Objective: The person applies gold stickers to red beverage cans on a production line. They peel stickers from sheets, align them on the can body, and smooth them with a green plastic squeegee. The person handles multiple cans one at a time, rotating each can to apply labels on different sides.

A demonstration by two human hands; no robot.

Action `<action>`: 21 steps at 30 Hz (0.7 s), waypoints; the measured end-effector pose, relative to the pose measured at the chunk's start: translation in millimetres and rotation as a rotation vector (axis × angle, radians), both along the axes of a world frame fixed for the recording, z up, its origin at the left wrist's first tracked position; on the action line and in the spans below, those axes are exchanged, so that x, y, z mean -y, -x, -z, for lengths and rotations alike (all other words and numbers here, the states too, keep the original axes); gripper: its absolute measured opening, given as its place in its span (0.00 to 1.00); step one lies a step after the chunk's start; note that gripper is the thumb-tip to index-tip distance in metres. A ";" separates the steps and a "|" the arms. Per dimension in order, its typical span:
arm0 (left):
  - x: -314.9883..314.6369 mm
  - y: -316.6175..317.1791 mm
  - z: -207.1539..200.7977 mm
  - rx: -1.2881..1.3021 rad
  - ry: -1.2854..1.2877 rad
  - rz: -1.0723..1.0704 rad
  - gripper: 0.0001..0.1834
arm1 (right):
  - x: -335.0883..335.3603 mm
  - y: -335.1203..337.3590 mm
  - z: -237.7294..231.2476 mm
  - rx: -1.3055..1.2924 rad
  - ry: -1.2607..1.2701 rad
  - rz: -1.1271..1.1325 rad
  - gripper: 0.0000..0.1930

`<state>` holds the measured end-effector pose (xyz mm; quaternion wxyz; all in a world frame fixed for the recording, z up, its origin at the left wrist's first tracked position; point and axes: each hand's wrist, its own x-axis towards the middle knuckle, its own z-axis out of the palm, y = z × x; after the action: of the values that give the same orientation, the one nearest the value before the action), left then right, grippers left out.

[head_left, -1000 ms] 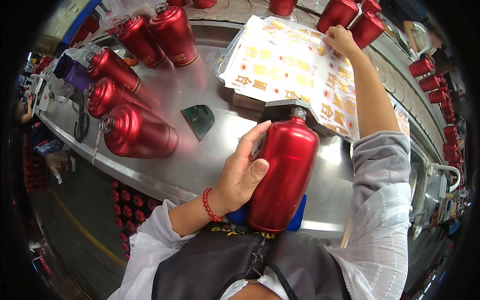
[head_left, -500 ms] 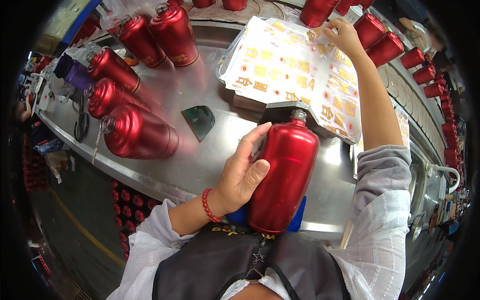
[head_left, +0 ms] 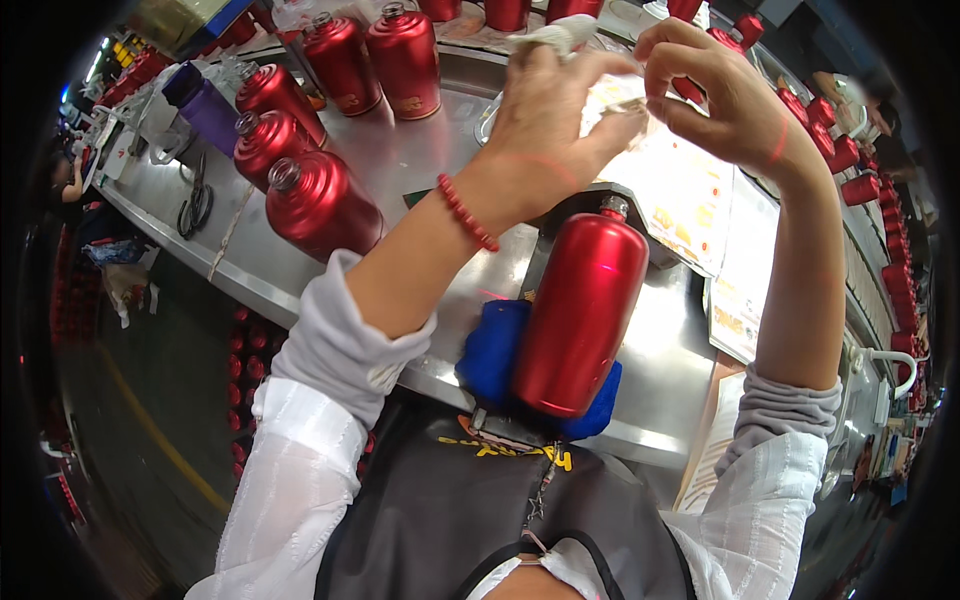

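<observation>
1. Nearest, a dark apron with yellow lettering meets the table edge.
2. Just beyond it, a blue cloth lies on the table, with a glossy red bottle tilted over it, base near, neck far and slightly right. Neither hand touches this bottle.
3. A dark bracket stands behind the bottle's neck.
4. Farther, the left hand is raised, a red bead bracelet at its wrist. Its fingers are bent around a white cloth, blurred; its thumb spreads away from them, the tip by a small pale piece.
5. To its right, the right hand is raised too, thumb and forefinger bowed into a ring close to that piece. I cannot tell whether it pinches anything.
6. Beneath both hands lies a white sheet printed in gold.
7. On the left, five red bottles stand in a curve running far, with a purple bottle on their left.
</observation>
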<state>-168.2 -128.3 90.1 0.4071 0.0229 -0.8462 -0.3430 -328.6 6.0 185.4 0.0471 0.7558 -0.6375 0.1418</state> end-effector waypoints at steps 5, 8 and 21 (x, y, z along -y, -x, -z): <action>-13.5 8.5 -0.5 -0.039 -0.034 0.120 0.13 | -37.5 -18.0 -0.4 0.151 0.074 0.103 0.06; -24.3 -0.7 -1.6 -0.015 -0.217 0.177 0.12 | -66.3 -10.9 19.5 0.365 0.229 0.196 0.11; -50.4 -72.5 15.5 0.010 -0.128 0.123 0.21 | -66.9 12.1 72.8 0.677 0.346 0.509 0.16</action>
<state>-95.7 -77.9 74.5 0.3789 -0.0016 -0.8243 -0.4206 -340.7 72.8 112.6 -0.0050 0.4674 -0.7494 0.4690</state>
